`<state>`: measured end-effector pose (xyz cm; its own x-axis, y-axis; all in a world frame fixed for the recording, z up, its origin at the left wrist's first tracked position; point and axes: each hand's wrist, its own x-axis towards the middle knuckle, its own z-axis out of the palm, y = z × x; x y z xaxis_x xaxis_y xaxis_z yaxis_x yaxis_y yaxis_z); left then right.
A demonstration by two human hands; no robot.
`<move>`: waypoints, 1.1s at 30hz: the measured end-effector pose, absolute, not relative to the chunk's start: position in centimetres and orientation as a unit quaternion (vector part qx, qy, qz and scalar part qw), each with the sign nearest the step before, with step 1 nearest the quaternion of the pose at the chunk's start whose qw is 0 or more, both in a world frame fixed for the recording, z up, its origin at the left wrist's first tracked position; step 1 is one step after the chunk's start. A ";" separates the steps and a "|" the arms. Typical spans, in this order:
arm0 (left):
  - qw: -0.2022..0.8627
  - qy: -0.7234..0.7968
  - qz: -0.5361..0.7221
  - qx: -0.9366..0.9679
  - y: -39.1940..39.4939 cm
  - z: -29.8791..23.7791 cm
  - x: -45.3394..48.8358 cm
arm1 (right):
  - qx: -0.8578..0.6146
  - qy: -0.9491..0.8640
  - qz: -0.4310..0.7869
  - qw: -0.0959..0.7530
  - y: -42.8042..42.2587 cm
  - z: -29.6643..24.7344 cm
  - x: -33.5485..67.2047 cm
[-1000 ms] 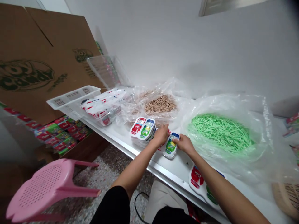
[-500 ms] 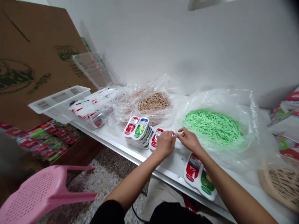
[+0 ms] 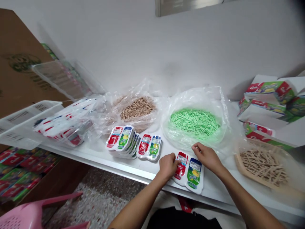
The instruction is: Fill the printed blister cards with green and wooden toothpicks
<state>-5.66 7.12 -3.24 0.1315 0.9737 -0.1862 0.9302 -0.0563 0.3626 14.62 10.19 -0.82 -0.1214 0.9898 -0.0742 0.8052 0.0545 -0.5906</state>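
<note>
A twin blister pack [image 3: 190, 174], one half red and one half green, lies flat near the front edge of the white table [image 3: 102, 152]. My left hand [image 3: 168, 165] grips its left edge with bent fingers. My right hand [image 3: 207, 156] pinches its top right corner, fingers curled. Left of them a single twin pack [image 3: 150, 147] lies beside a slanted stack of the same packs [image 3: 122, 140].
Behind stand an open bag of green sticks [image 3: 194, 122] and a bag of brown sticks [image 3: 138, 108]. A wicker tray of sticks [image 3: 262, 163] and printed boxes [image 3: 269, 95] sit right. A white basket [image 3: 21, 121], bagged packs [image 3: 64, 122] and a pink stool [image 3: 23, 216] are left.
My view has swung right. Both hands left the pack beside the stack, which now lies flat there, and moved toward me onto the pack near the front edge.
</note>
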 end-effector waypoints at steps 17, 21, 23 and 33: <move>0.298 0.498 0.402 0.708 5.3 -0.7 -6.6 | -0.550 -0.718 0.333 0.267 8.3 -2.3 16.1; 0.620 0.473 0.382 0.495 6.0 1.4 -6.6 | -0.489 -0.733 0.395 0.260 8.4 0.2 16.6; 0.693 0.441 0.333 0.463 6.3 2.4 -6.4 | -0.453 -0.764 0.388 0.247 8.3 2.0 16.8; 0.718 0.389 0.425 0.391 6.4 2.7 -2.0 | -0.437 -0.817 0.304 0.221 8.7 6.2 17.0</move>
<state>-2.02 6.36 2.73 0.3366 0.9143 -0.2255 -0.3056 0.3326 0.8922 16.99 8.65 6.25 -0.5205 0.8486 0.0944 0.5802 0.4327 -0.6901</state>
